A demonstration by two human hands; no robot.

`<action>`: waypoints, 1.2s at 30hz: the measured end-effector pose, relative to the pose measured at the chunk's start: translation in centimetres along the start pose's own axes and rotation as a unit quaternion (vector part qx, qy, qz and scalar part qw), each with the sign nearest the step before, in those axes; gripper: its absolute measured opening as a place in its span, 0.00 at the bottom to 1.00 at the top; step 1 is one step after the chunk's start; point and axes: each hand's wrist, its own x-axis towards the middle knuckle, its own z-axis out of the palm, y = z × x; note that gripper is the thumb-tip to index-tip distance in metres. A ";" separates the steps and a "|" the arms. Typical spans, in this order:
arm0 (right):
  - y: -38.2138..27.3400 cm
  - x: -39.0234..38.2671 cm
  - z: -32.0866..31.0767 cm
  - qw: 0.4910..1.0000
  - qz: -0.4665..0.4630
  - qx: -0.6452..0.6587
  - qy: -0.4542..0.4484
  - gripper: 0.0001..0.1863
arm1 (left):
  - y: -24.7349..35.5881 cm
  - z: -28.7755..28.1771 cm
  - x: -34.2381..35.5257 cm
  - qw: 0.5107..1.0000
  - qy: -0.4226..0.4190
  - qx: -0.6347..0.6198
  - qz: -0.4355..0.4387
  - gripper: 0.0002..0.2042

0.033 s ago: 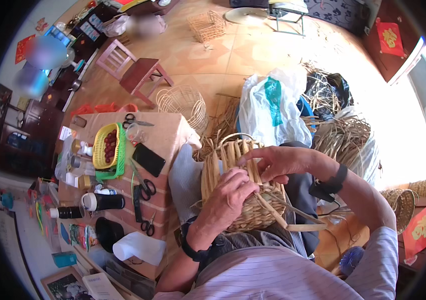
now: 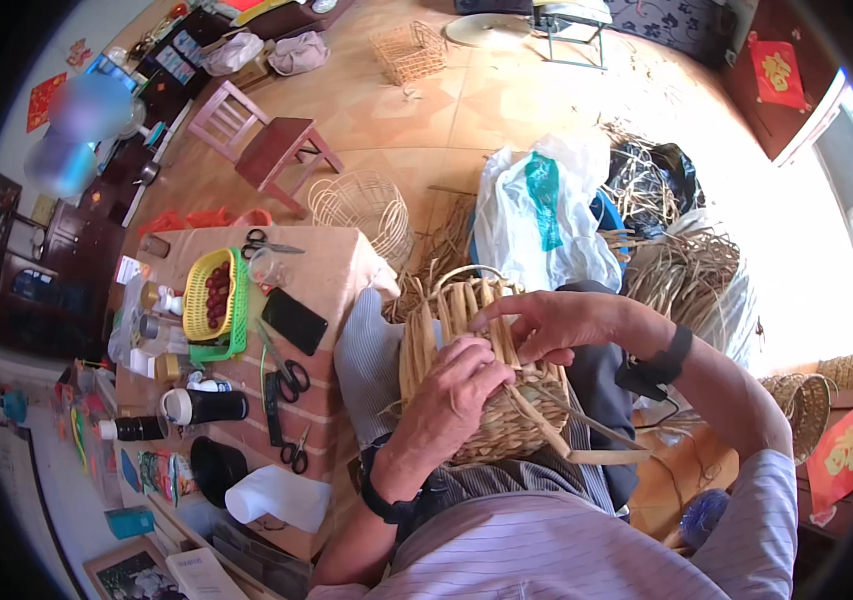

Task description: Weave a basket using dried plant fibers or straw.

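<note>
No shift is showing. The left hand (image 2: 457, 385) is clamping the half-woven straw basket (image 2: 487, 400) in the lap — the right hand (image 2: 547, 322), fingers pressed together, is pinching an upright stake.

Left hand (image 2: 452, 395) covers much of the woven basket (image 2: 467, 330) front; basket base hidden in lap. Right hand (image 2: 557, 322) fingertips tucked behind upright strips. Top-left patch blurred. Red hanging (image 2: 847, 455) partly cut by frame rim.

Single head-worn fisheye view, looking steeply down, close over lap; floor bends toward rim.
</note>
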 end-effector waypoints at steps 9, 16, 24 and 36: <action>0.5 0.4 1.3 0.907 -0.145 -0.324 0.227 0.29 | 0.4 -0.6 0.7 0.999 -0.042 0.023 -0.006 0.10; 6.9 4.6 -8.1 0.651 -0.169 -0.487 0.557 0.13 | 0.5 -1.1 1.0 0.998 -0.056 0.017 0.009 0.06; 6.5 9.4 -9.9 0.622 -0.066 -0.557 0.546 0.09 | -0.1 -1.2 1.2 0.998 -0.056 0.011 0.027 0.03; 12.8 -1.4 -15.9 0.550 0.102 -0.594 0.578 0.10 | 0.4 -1.3 1.4 0.993 -0.082 -0.036 -0.081 0.11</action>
